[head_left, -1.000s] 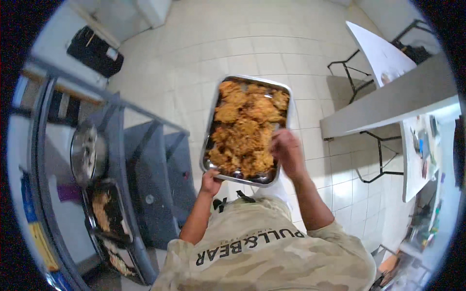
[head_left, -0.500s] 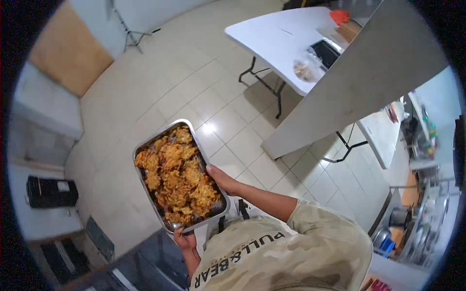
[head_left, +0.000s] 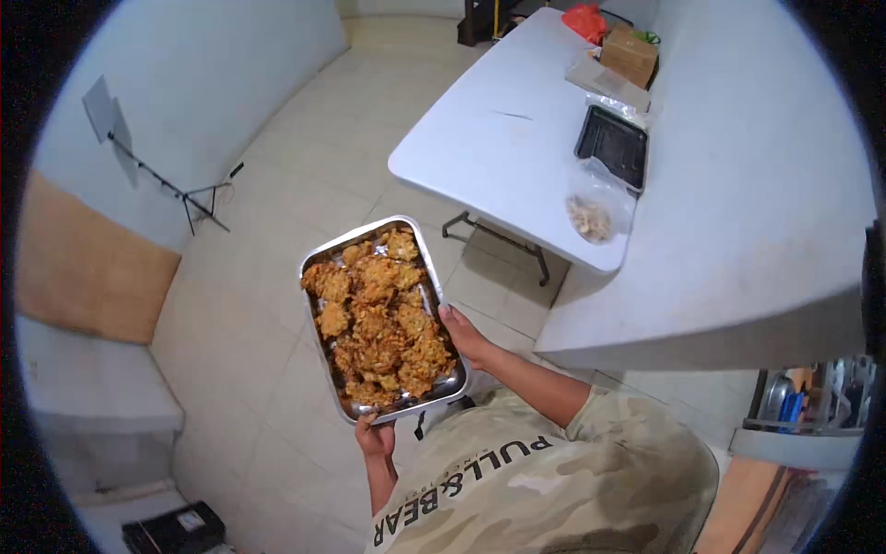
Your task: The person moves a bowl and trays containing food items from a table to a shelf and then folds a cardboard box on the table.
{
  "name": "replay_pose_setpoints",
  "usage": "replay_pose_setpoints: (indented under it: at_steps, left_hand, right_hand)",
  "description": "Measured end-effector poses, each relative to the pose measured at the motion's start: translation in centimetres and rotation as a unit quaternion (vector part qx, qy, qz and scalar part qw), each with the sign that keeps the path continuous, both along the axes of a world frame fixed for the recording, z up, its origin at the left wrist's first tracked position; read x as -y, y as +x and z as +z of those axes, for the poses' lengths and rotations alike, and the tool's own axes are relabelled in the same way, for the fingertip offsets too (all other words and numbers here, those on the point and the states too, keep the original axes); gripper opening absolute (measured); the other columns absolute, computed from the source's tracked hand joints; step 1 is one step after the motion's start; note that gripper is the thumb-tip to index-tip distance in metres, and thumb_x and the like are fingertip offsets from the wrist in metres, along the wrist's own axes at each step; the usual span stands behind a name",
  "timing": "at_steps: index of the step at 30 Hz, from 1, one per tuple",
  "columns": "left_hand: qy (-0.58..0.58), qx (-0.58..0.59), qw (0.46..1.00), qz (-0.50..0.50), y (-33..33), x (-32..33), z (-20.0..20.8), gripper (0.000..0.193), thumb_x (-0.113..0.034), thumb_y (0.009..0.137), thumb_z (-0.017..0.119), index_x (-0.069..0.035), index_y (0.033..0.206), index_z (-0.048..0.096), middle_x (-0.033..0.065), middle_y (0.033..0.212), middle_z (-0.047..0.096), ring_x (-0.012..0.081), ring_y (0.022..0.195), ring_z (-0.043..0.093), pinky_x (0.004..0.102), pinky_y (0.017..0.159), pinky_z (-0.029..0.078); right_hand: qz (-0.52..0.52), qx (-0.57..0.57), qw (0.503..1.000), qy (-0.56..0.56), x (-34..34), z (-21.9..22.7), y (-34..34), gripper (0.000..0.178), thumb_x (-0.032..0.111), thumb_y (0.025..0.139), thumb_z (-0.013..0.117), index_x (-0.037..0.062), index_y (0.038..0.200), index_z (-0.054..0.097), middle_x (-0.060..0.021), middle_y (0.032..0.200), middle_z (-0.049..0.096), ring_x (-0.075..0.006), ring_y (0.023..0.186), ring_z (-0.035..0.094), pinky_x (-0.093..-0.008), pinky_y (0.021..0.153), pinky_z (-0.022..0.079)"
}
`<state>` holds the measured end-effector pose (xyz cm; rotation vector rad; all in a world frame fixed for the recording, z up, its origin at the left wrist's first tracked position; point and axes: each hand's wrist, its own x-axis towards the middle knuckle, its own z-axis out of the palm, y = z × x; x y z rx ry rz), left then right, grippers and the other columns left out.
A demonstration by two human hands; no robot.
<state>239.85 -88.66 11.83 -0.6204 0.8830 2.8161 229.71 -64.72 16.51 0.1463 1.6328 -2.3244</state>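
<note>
Fingers (head_left: 366,420) of the left hand (head_left: 376,439) grasped the near edge, and the right hand (head_left: 463,337) the right side, of a rectangular silver metal tray (head_left: 426,260) of lumpy golden-brown food (head_left: 374,319) above pale floor tiles (head_left: 249,360), apparently a carrying step whose next move called for level support.

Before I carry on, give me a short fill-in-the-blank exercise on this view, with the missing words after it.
The right hand grips the metal tray along its ____ side, the left hand at its near end.
The cardboard box stands on a table whose top is ____.
The shallow tray lying on that table is coloured ____.

Missing words: right; white; black.
</note>
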Motion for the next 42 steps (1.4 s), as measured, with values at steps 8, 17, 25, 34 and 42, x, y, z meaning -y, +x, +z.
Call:
replay_pose_setpoints:
  at_steps: [8, 17, 25, 34, 42]
  left_hand:
    - [0.071, 0.029, 0.992, -0.098, -37.6, -2.3, -4.6, 0.015, -0.007, 0.061, 0.049, -0.004, 0.075, 0.054, 0.0087, 0.086, 0.057, 0.0232, 0.088, 0.051, 0.0444, 0.087, 0.034]
    - [0.019, 0.042, 0.991, -0.125, -75.6, -4.0, 1.2, 0.028, -0.006, 0.06, 0.049, -0.001, 0.087, 0.049, 0.0122, 0.095, 0.054, 0.0288, 0.092, 0.05, 0.0467, 0.085, 0.037]
    - [-0.044, 0.075, 0.957, -0.277, -114.2, -2.6, 0.3, 0.026, -0.009, 0.065, 0.047, -0.002, 0.09, 0.046, 0.012, 0.09, 0.053, 0.0283, 0.089, 0.051, 0.0428, 0.08, 0.042]
    - [-0.038, 0.032, 0.833, -0.551, -142.2, -19.7, 0.9, 0.033, -0.009, 0.065, 0.047, 0.003, 0.096, 0.043, 0.013, 0.092, 0.053, 0.0256, 0.083, 0.055, 0.0355, 0.071, 0.049]
    - [-0.281, -0.007, 0.676, -0.681, -155.0, -50.7, 0.3, 0.012, -0.014, 0.067, 0.048, -0.005, 0.069, 0.041, 0.005, 0.062, 0.042, 0.0189, 0.052, 0.047, 0.0315, 0.053, 0.047]
  right_hand:
    - [-0.097, 0.006, 0.995, 0.0, -4.7, -3.6, -35.4, 0.055, 0.046, 0.084, 0.033, 0.0058, 0.121, 0.032, -0.0078, 0.118, 0.039, -0.0159, 0.106, 0.034, -0.0282, 0.09, 0.026]
    - [-0.152, 0.037, 0.987, 0.038, -5.5, -3.1, -71.3, 0.046, 0.038, 0.086, 0.035, 0.0021, 0.115, 0.039, -0.006, 0.11, 0.044, -0.0138, 0.101, 0.036, -0.0267, 0.088, 0.027]
    - [-0.342, 0.145, 0.921, 0.115, -3.2, -4.4, -98.3, 0.053, 0.044, 0.084, 0.036, -0.0019, 0.109, 0.044, -0.0098, 0.107, 0.048, -0.0152, 0.1, 0.04, -0.0272, 0.087, 0.03]
    - [-0.63, 0.037, 0.758, 0.164, -14.4, -5.5, -114.4, 0.05, 0.04, 0.087, 0.03, -0.0021, 0.109, 0.045, -0.0024, 0.053, 0.03, -0.0111, 0.048, 0.028, -0.0322, 0.049, 0.03]
    - [-0.654, 0.376, 0.547, 0.364, -31.5, -7.4, -120.1, 0.037, 0.022, 0.089, 0.032, -0.0037, 0.115, 0.036, -0.015, 0.097, 0.053, -0.0074, 0.057, 0.05, -0.021, 0.046, 0.043]
